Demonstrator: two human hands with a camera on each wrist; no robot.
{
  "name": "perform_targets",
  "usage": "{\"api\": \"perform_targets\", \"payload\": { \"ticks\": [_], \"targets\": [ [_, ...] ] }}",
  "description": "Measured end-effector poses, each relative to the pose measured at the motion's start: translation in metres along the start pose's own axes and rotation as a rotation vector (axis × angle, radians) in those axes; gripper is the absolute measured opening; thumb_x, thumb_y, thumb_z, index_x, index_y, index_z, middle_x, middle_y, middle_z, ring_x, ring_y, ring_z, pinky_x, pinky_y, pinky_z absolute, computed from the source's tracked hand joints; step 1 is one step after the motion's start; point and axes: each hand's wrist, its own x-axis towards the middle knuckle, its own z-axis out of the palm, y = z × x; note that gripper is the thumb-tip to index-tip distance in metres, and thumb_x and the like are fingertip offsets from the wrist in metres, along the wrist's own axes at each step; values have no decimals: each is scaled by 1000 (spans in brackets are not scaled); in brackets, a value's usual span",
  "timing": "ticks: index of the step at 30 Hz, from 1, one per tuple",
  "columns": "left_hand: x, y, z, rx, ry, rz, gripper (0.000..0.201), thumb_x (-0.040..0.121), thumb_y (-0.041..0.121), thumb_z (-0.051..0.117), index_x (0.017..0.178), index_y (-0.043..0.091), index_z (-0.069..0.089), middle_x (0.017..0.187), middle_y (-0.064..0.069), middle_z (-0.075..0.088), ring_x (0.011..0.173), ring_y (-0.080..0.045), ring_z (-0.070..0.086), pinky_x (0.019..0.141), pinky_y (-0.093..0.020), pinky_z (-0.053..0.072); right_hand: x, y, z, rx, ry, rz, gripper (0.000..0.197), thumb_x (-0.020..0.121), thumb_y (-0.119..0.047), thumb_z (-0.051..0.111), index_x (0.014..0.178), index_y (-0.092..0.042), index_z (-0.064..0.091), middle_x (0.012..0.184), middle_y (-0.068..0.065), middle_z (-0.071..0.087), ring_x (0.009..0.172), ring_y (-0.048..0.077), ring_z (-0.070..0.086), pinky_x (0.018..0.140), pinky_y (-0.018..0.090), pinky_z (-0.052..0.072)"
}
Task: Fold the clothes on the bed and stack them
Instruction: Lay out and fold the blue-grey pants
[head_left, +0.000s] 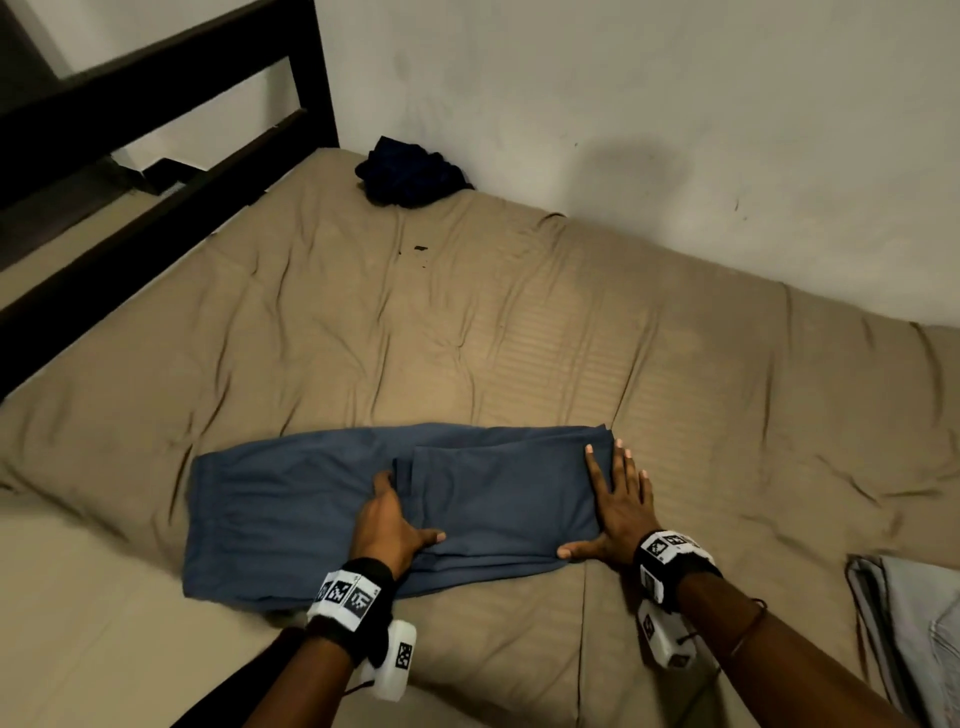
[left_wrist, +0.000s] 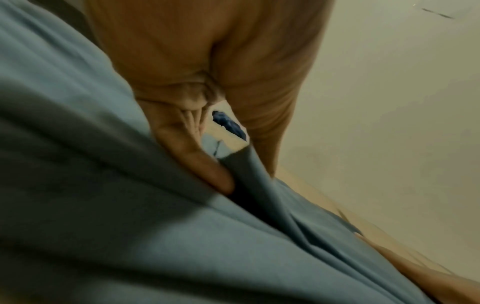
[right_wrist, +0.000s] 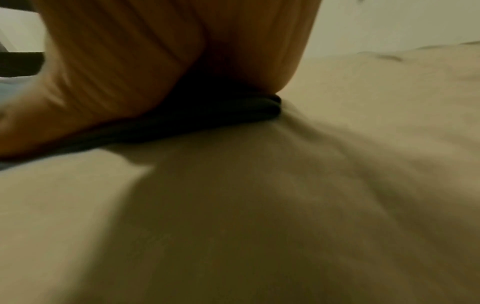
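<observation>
Blue-grey cotton trousers (head_left: 395, 514), partly folded, lie across the near side of the bed just in front of you, the folded-over half on the right. Your left hand (head_left: 387, 525) rests at the middle of the garment, thumb spread, and its fingers look tucked under the edge of the upper layer; the left-wrist view suggests the same but is too blurred to call it a grip, so I cannot tell. Your right hand (head_left: 618, 512) lies flat with fingers splayed, pressing the right-hand fold edge, half on cloth and half on the sheet.

To do this fold well, keep the right palm pinning that crease while the left draws the layer over, match the edges before you let go, then smooth outward from the centre.

Under it all is a tan, striped, rumpled bedsheet (head_left: 519, 322), soft enough that wrinkles may print through. A crumpled dark navy garment (head_left: 410, 174) waits in the far corner against the scuffed pale wall (head_left: 675, 104). A dark wooden bed frame (head_left: 156, 104) runs along the left, and folded grey cloth (head_left: 904, 623) sits at the right edge.
</observation>
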Motion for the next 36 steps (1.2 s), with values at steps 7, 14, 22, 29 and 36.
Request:
{"api": "perform_targets", "payload": {
  "ticks": [7, 14, 22, 29, 36],
  "targets": [
    [-14, -54, -91, 87, 497, -159, 92, 71, 59, 82, 139, 9, 44, 127, -19, 63, 115, -41, 62, 91, -51, 53, -28, -52, -1, -6, 80, -33, 148, 45, -110, 30, 150, -29, -37, 155, 18, -43, 144, 33, -39, 120, 55, -15],
    [-26, -137, -140, -423, 477, -584, 110, 56, 59, 92, 132, -10, 50, 134, -28, 57, 123, -44, 56, 100, -54, 50, -55, -192, 66, -89, 110, -524, 120, 81, -88, 40, 157, -19, -21, 161, 4, -36, 149, 20, -33, 125, 46, -10],
    [-16, -118, -153, -1015, 416, -415, 51, 66, 17, 93, 110, -1, 72, 107, -16, 75, 94, -31, 73, 78, -40, 59, -42, -214, 93, -55, 98, -399, 121, 78, -90, 38, 156, -21, -23, 163, 1, -31, 150, 17, -30, 123, 45, -11],
    [-71, 34, -147, -895, 297, 333, 25, 83, 10, 82, 106, 3, 75, 103, -14, 77, 94, -28, 73, 85, -39, 59, -61, -207, 41, 894, -21, -255, 132, 55, -78, 81, 160, -34, 15, 165, -10, 19, 151, 6, 17, 121, 29, 26],
    [-97, 124, -38, -579, -151, 563, 56, 69, 51, 85, 115, 22, 72, 95, -1, 75, 91, -14, 70, 87, -37, 60, -76, -69, -47, 2194, 250, 112, 81, 80, -79, 50, 128, -15, 60, 117, 13, 71, 106, 32, 67, 97, 46, 49]
  ]
}}
